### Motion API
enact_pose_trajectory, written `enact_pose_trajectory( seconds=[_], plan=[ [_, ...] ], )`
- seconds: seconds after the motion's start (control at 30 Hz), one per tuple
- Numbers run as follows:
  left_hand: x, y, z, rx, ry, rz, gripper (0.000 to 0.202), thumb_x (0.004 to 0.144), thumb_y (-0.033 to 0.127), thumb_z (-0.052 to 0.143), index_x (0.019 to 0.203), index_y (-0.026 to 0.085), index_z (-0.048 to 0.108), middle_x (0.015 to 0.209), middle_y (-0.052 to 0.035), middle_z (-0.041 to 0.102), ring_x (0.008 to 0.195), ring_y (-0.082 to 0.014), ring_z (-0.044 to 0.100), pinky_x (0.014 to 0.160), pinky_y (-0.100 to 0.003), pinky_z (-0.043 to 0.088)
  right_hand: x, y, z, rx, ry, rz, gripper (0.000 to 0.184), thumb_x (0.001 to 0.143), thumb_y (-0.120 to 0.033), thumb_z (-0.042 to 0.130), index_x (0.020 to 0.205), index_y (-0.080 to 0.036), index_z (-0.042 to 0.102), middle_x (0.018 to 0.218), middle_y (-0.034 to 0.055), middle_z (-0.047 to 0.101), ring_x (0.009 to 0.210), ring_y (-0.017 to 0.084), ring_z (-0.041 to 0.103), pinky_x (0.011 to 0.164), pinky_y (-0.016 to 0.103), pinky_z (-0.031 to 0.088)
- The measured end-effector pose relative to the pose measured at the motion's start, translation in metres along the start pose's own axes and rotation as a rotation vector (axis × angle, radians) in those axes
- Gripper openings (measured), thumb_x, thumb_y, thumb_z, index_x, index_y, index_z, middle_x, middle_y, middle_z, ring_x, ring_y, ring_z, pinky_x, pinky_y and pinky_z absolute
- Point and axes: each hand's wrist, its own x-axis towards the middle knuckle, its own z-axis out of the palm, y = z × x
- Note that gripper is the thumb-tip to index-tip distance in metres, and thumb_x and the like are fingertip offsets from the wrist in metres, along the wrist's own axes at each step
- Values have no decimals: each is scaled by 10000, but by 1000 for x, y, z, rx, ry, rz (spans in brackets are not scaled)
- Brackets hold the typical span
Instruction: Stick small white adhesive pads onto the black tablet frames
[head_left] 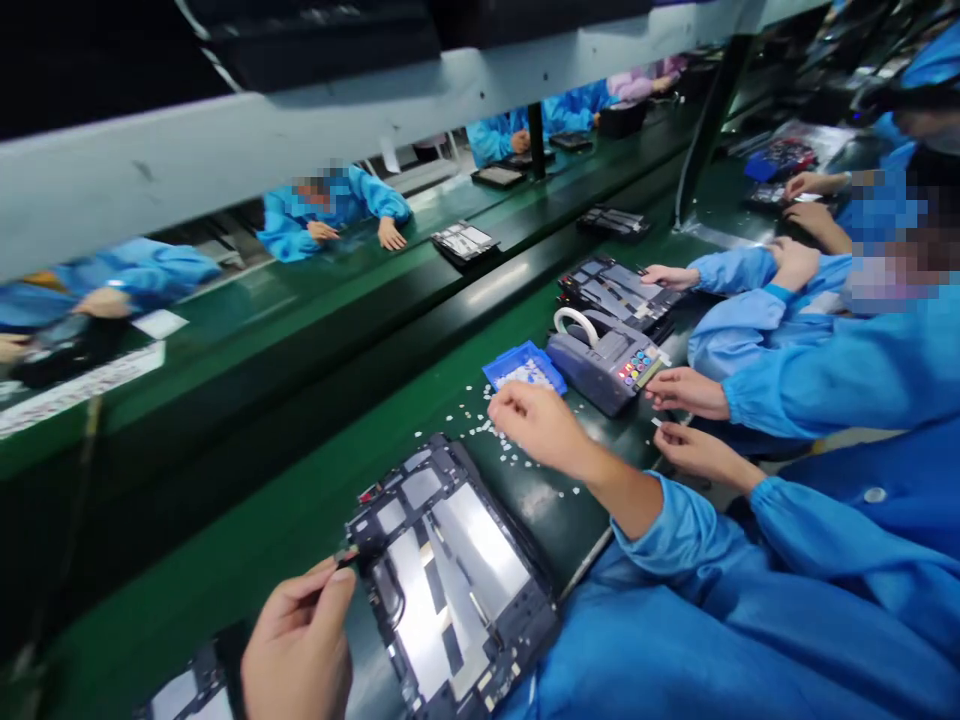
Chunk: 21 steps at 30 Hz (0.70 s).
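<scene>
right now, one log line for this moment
left hand: at tablet frame corner | right hand: on loose white pieces by blue tray

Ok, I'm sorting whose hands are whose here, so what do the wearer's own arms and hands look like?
Both hands are bare, no gloves or rings visible. The right hand emerges from a loose bright blue fabric sleeve with a gathered elastic cuff. The left hand is cut off at the wrist by the picture's edge, so its sleeve is hidden.

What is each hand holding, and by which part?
Left hand pinches the tablet frame at its left corner; right hand reaches into loose white bits, grip unclear.
</scene>
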Motion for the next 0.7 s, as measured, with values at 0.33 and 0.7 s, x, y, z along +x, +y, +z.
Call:
enact_pose_trajectory(
  seconds=[0.33,0.7],
  plan=[
    [-10,-11,9,-375,-86,-37,102,745,276,723,764,187,678,823,-43,738,807,-186,672,786,-300,504,-13,-23,105,-527,-583,-421,185,993,-197,574,949,-220,752,949,33,751,916,180,677,824,286,450],
    [-19,-12,11,-331,-78,31,51,780,231,695,755,191,673,832,-42,737,805,-184,670,769,-303,502,-26,-32,137,-788,-633,-441,221,1020,-254,543,963,-190,747,969,71,768,943,229,708,816,317,452]
  ],
)
